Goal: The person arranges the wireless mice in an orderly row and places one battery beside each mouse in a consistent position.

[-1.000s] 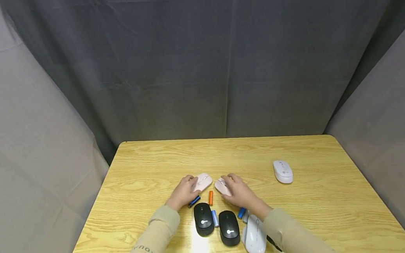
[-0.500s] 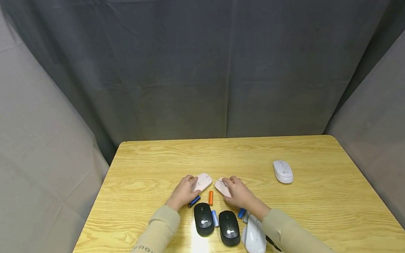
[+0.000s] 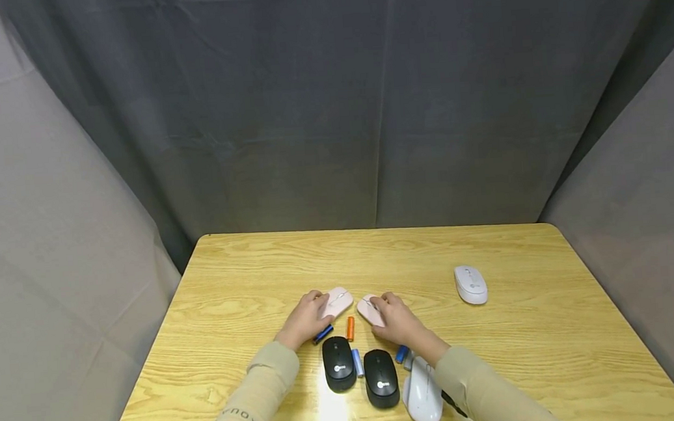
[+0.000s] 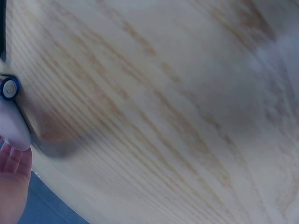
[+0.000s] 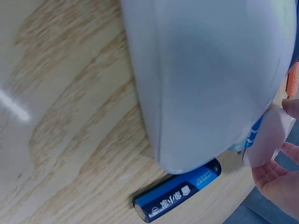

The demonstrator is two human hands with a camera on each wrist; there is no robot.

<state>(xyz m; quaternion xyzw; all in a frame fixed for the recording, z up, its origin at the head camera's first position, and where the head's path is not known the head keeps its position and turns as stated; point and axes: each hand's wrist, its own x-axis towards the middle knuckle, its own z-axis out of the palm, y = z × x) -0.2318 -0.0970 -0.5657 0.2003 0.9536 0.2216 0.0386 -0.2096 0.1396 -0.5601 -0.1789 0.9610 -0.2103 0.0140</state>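
Near the middle of the table my left hand (image 3: 306, 319) grips a pale pink computer mouse (image 3: 339, 300) by its side, the mouse angled up to the right. In the left wrist view, fingertips meet the mouse's rounded end (image 4: 13, 128), with a battery (image 4: 9, 87) showing end-on beside it. My right hand (image 3: 401, 324) holds a second pale pink mouse (image 3: 370, 310), thumb and fingers on its opposite edges. Its rear part is hidden under the hand in the head view. An orange battery (image 3: 350, 329) lies between the two hands, and a dark blue battery (image 3: 323, 333) lies by my left thumb.
Two black mice (image 3: 338, 364) lie nearer me, a light blue battery (image 3: 357, 363) between them. A large white mouse (image 3: 423, 393) sits under my right forearm; a dark blue battery (image 5: 176, 191) lies against it. Another white mouse (image 3: 471, 284) stands at the back right.
My right hand's fingers have shifted slightly on the mouse. The left hand and the things on the table stay where they were.
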